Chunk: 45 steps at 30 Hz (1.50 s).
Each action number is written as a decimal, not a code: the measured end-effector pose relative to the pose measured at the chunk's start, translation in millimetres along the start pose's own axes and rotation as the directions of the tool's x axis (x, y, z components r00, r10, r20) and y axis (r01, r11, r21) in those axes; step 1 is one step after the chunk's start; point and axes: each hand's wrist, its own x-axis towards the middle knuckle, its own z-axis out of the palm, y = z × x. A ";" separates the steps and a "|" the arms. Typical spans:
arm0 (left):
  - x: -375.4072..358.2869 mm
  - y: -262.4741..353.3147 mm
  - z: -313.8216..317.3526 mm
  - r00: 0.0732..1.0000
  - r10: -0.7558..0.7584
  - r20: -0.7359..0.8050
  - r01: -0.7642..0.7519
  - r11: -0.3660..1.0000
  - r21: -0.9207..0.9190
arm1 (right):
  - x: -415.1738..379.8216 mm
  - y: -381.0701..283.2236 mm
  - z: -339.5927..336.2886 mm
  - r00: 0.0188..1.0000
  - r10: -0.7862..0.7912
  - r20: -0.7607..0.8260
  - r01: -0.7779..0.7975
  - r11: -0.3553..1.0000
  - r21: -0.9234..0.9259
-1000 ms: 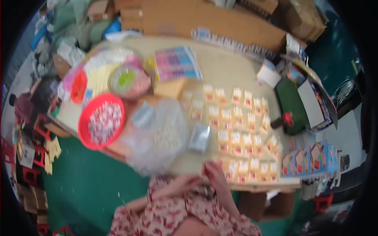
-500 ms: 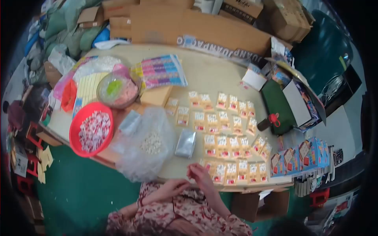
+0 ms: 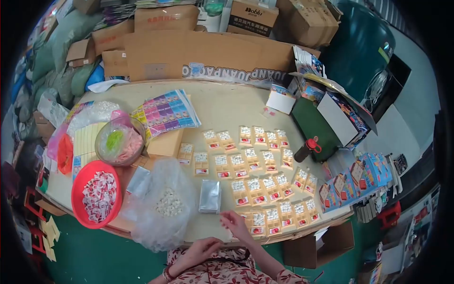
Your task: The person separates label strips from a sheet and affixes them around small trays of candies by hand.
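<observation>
My left hand (image 3: pixel 203 250) is at the table's front edge, palm down, its fingers loosely bent and holding nothing that I can see. Just right of it, my right hand (image 3: pixel 235 225) is raised over the edge, fingers slightly curled and apart, with nothing visible in them. A stack of silver foil pouches (image 3: pixel 209 196) lies just beyond the right hand. Rows of small tan trays (image 3: pixel 257 195), filled with white pieces and red-marked packets, spread to the right. Left of the pouches is a clear plastic bag (image 3: pixel 147 233) with white pieces (image 3: pixel 169 202) on it.
A red basin (image 3: pixel 77 199) of small packets and a clear bowl (image 3: pixel 100 150) with green and pink contents stand left. Printed sheets (image 3: pixel 170 111) lie behind. A dark bottle (image 3: pixel 302 152) and blue boxes (image 3: pixel 359 177) are right. An open carton (image 3: pixel 293 253) sits below the edge.
The view has shifted, so the table appears lower and further left. Both hands stay near the front edge; the right hand's fingers look somewhat more spread.
</observation>
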 end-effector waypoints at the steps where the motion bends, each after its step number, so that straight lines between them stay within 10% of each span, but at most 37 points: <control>1: 1.9 3.5 -5.4 0.998 -0.057 -0.030 0.058 0.998 0.000 | 8.6 5.8 -3.0 0.992 -0.099 -0.073 0.083 0.977 -0.196; 8: 18.5 -10.6 -46.2 0.903 0.228 -0.363 0.209 0.505 0.837 | 75.9 18.5 -13.9 0.939 -0.344 0.015 0.266 0.697 -0.666; 13: 5.3 -77.9 -58.4 0.934 0.080 -0.349 0.295 0.383 0.876 | 99.3 32.0 10.1 0.944 -0.237 0.229 0.312 0.416 -0.854; 18: -3.9 -122.8 -96.2 0.962 0.169 -0.216 0.163 0.278 0.947 | 103.4 45.5 3.8 0.939 -0.236 0.249 0.334 0.465 -0.820; 35: 21.2 -44.7 -52.2 0.965 0.264 0.008 -0.169 0.594 0.786 | 94.7 25.5 -3.8 0.888 -0.458 0.038 0.405 0.741 -0.536; 45: 18.9 -47.7 -52.7 0.948 0.304 -0.095 -0.165 0.723 0.671 | 96.2 4.7 -46.6 0.944 -0.329 -0.012 0.261 0.769 -0.584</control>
